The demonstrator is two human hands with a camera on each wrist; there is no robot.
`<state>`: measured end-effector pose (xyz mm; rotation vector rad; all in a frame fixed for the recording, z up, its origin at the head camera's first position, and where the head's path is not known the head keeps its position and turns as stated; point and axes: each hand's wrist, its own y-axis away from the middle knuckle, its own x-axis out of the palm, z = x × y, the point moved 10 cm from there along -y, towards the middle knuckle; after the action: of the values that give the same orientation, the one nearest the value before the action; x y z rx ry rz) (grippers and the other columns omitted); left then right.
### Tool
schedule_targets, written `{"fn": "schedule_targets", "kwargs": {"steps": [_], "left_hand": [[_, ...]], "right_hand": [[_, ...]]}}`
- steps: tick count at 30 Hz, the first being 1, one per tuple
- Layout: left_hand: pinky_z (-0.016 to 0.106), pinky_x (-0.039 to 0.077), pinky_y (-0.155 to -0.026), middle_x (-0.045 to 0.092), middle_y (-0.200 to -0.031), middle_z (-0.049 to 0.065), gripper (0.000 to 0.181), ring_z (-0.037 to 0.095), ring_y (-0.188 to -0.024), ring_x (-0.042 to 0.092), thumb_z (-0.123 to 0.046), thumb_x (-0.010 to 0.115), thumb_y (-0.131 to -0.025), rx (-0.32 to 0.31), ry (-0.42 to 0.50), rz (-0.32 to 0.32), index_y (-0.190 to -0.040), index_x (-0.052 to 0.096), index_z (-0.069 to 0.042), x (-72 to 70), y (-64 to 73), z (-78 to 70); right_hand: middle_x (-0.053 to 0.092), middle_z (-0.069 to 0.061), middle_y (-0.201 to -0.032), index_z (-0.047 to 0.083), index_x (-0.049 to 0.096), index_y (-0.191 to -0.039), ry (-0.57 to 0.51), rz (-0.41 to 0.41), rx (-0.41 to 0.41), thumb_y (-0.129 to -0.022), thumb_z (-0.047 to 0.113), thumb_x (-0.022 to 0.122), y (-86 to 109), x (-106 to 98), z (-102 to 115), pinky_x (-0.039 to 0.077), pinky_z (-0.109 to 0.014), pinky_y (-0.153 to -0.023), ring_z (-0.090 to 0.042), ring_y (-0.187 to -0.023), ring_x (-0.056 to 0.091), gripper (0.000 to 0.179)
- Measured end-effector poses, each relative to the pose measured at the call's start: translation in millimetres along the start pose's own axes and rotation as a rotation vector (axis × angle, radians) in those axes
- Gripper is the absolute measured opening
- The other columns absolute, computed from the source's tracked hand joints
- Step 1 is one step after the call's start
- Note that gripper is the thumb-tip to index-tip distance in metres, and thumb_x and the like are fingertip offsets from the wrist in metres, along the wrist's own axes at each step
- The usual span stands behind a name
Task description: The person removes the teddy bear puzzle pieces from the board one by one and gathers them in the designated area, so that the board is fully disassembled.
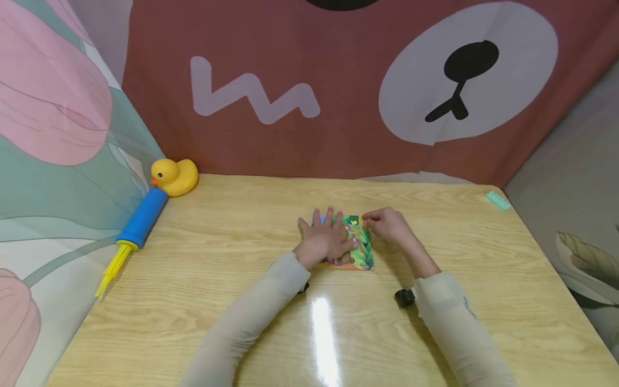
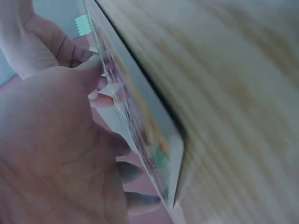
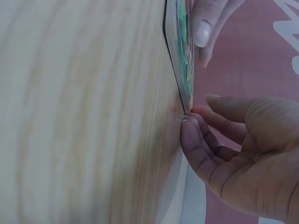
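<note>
A brightly printed picture board [image 1: 365, 252], mostly green with orange along its near edge, lies flat on the table. In the left wrist view its thick pale edge [image 2: 175, 163] shows from the side. My left hand [image 1: 325, 240] rests palm down over the board's left and middle parts, fingers spread, hiding much of the picture. At the board's far right corner is my right hand [image 1: 389, 223], its fingers curled. The right wrist view shows those fingertips [image 3: 190, 128] pinching at the corner of the board [image 3: 185, 70].
A yellow rubber duck [image 1: 176, 177] sits at the table's far left corner. Beside it, a blue hand pump [image 1: 143, 217] with a yellow nozzle lies along the left edge. A mint toy brick [image 1: 498, 200] is at the far right. Printed cloth [image 1: 290, 145] hangs behind the wooden table [image 1: 232, 231].
</note>
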<state>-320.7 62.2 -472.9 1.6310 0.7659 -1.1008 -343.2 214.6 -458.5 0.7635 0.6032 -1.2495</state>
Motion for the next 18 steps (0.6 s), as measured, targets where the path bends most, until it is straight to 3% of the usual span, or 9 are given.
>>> {"fn": "schedule_targets", "kwargs": {"steps": [12, 18], "left_hand": [[0.072, 0.017, -0.119, -0.003, -0.173, -0.001, 0.088, 0.036, -0.159, 0.000, -0.078, 0.025, -0.097, -0.018, -0.035, 0.057, -0.165, 0.000, -0.028, 3.3, 2.7, 2.1], [0.069, 0.020, -0.119, -0.001, -0.173, 0.000, 0.086, 0.037, -0.159, 0.001, -0.077, 0.021, -0.097, -0.004, -0.097, 0.052, -0.165, 0.000, -0.028, 2.4, 1.7, -2.1]], "right_hand": [[0.071, -0.011, -0.088, 0.004, 0.069, -0.130, -0.034, 0.014, 0.019, -0.104, 0.021, 0.054, -1.6, 2.7, 2.4, 0.041, -0.026, -0.054, -0.012, -0.058, 0.049, 0.035], [0.073, -0.017, -0.117, 0.002, 0.068, -0.130, -0.121, 0.024, 0.063, -0.106, 0.022, 0.051, -3.0, 1.8, -4.1, 0.055, -0.030, -0.072, -0.021, -0.091, 0.068, 0.036]]}}
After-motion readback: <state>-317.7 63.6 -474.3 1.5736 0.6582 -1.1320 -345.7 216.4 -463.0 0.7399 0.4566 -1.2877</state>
